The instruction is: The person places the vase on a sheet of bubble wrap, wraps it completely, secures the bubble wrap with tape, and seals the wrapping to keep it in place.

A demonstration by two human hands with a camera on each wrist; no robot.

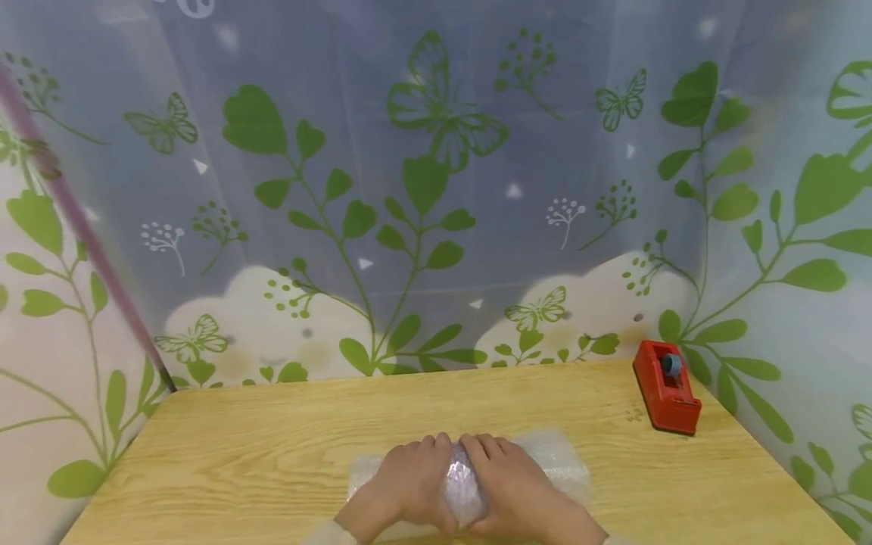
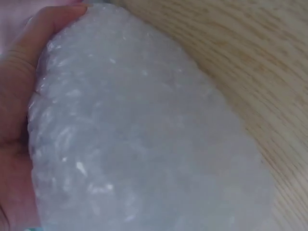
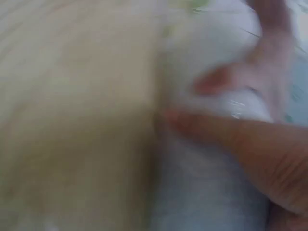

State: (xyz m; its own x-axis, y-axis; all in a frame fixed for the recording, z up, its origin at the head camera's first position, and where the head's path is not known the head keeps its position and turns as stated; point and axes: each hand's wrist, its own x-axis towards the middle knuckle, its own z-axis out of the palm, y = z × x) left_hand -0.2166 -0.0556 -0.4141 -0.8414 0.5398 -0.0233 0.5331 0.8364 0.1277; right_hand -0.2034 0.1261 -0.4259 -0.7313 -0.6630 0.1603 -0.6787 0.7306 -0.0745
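Observation:
A bundle rolled in clear bubble wrap [image 1: 465, 484] lies near the front of the table, with its ends sticking out past both hands. My left hand [image 1: 415, 481] grips its left part and my right hand [image 1: 507, 484] grips its right part, thumbs on the near side and fingers over the top. Close up in the left wrist view, the bubble wrap [image 2: 144, 125] bulges beside the left hand [image 2: 17, 106]. In the blurred right wrist view, the right hand [image 3: 260, 149] has its thumb across the wrap, facing the left thumb. Whatever the wrap encloses is hidden.
A red tape dispenser [image 1: 668, 390] with a small roll of tape stands at the table's back right. The wood-grain table [image 1: 259, 446] meets a curtain [image 1: 436, 227] printed with leaves and butterflies at the back and sides. A pinkish pole [image 1: 88, 219] slants down at the left.

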